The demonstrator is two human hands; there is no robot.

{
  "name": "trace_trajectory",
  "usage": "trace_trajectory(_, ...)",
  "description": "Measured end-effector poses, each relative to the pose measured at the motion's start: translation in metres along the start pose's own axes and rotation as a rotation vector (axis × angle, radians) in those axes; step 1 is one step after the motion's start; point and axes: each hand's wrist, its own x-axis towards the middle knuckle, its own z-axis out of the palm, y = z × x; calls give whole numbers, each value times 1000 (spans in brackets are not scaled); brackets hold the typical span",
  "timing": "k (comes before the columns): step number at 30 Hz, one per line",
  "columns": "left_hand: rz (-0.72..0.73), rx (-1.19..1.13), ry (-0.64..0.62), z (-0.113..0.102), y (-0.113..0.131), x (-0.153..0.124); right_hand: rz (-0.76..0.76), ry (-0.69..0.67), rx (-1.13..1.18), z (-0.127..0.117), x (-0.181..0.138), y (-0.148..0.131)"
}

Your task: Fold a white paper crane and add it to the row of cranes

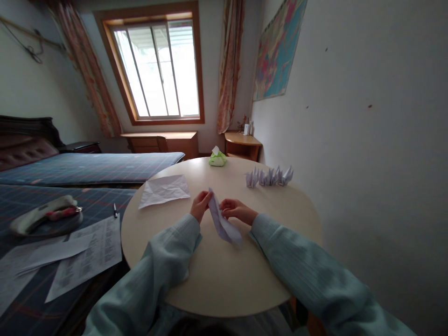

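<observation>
A folded strip of white paper (223,225) is held up above the round table, narrow at its upper end and wider toward the lower right. My left hand (200,205) pinches its upper end between thumb and fingers. Close against the strip's right edge is my right hand (239,211), its fingers curled; whether they grip the paper is hard to make out. Flat on the table to the left lies a creased white sheet (165,190). Several folded paper cranes (269,177) stand in a row at the back right.
The round table (231,284) carries a green tissue pack (217,157) at its far edge. Left of it, a bed (105,168) holds printed sheets (89,252), a pen (115,211) and a pale curved object (47,217). A white wall (371,154) runs along the right.
</observation>
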Motion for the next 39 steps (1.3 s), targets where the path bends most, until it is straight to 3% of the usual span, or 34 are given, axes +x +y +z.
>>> trace_trajectory(9, -126, 192, -237, -3, -9, 2, -214, 314, 33, -7, 6, 3)
trace_trajectory(15, 3, 321, -278, -4, -11, 3, -180, 341, -85, -1, 6, 3)
trace_trajectory(24, 72, 311, -206, -2, -9, 1, -166, 344, -14, -4, 9, 2)
trace_trajectory(30, 166, 271, -58, -1, -9, 0, -164, 361, 46, -4, 9, 3)
trace_trajectory(36, 165, 439, -211, -2, -11, -4, -217, 459, -9, -4, 7, 1)
trace_trajectory(39, 171, 493, -204, -4, -14, -1, -223, 466, -16, -5, 6, 1)
